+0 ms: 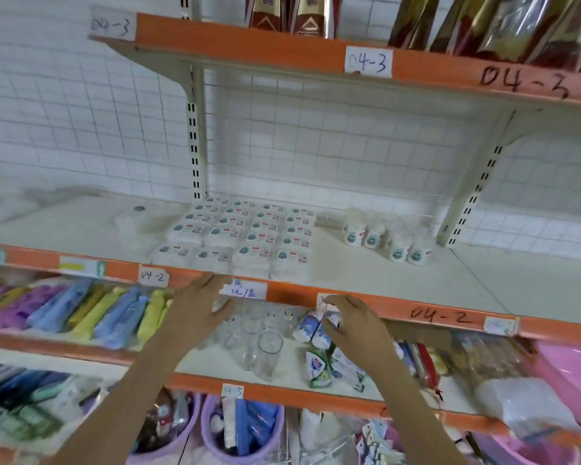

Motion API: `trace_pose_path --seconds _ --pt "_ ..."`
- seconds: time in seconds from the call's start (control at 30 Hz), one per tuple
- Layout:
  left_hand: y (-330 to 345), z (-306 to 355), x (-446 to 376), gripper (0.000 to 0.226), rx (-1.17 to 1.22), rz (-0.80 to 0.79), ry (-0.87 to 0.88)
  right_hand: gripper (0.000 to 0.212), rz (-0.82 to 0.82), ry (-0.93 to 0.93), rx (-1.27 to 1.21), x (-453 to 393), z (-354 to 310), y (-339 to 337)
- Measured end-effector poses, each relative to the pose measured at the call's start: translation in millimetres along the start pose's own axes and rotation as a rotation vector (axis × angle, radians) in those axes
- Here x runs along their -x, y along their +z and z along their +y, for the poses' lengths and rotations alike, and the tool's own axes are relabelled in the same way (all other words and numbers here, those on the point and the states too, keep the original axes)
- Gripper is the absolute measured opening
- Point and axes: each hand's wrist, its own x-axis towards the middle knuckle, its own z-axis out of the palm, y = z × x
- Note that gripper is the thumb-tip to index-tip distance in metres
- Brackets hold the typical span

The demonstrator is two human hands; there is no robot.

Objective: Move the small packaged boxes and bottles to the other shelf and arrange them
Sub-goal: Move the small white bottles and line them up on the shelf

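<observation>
On the lower shelf (215,374), the right hand (353,325) grips two bottles (312,327), left hand (203,305) open; lift clear of the glasses (252,344).

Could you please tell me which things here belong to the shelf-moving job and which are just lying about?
Part of the job:
- small white bottles gripped by the right hand
- packaged boxes in rows on shelf 04-2
- white bottles grouped beside them
- left hand, reaching in

Just lying about:
- drinking glasses
- folded umbrellas
- pink basin
- purple baskets
</observation>
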Motion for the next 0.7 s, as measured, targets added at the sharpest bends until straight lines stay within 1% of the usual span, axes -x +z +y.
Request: trace_pose_path --seconds 0.1,0.2,0.23,0.27,0.33,0.37,0.4,0.47,0.5,0.57,0.6,0.7 --pt "-1.3 4.7 69.4 0.041 -0.032 -0.057 -0.031 0.032 -0.055 0.0 -0.074 57.4 -3.3 13.7" --pt "-9.9 6.6 134.0 0.026 -0.036 -0.146 -0.143 0.031 -0.173 0.021 -0.16 100.0 -15.2 29.5" --pt "-14.2 5.9 153.6 0.024 -0.05 -0.161 -0.177 0.032 -0.193 0.013 -0.178 109.3 -22.1 33.8" --pt "-19.7 4.5 171.7 0.028 -0.051 -0.18 -0.227 0.032 -0.218 0.0 -0.197 115.9 -30.2 37.4" --pt "-33.7 1.8 201.6 0.036 -0.029 -0.182 -0.336 0.031 -0.259 -0.048 -0.249 122.2 -48.1 43.8" --pt "-40.0 -0.7 214.3 0.035 -0.018 -0.172 -0.39 0.03 -0.28 -0.078 -0.275 122.8 -57.6 47.0" --pt "-47.3 -1.6 224.3 0.035 -0.021 -0.162 -0.444 0.029 -0.298 -0.106 -0.295 122.2 -66.9 50.9" --pt "-57.0 -12.0 244.6 0.042 -0.052 -0.149 -0.542 0.028 -0.328 -0.149 -0.338 118.2 -86.9 59.3" --pt "-61.9 -16.9 253.7 0.045 -0.06 -0.164 -0.567 0.028 -0.345 -0.165 -0.356 115.7 -97.4 63.4" --pt "-73.9 -28.5 267.2 0.037 -0.085 -0.203 -0.597 0.029 -0.392 -0.194 -0.387 108.7 -120.4 73.9" --pt "-81.5 -33.3 271.6 0.033 -0.079 -0.186 -0.635 0.031 -0.416 -0.212 -0.394 103.9 -132.5 79.0" --pt "-101.2 -56.4 281.9 0.031 -0.077 -0.109 -0.72 0.034 -0.461 -0.271 -0.398 86.6 -171.6 96.6"
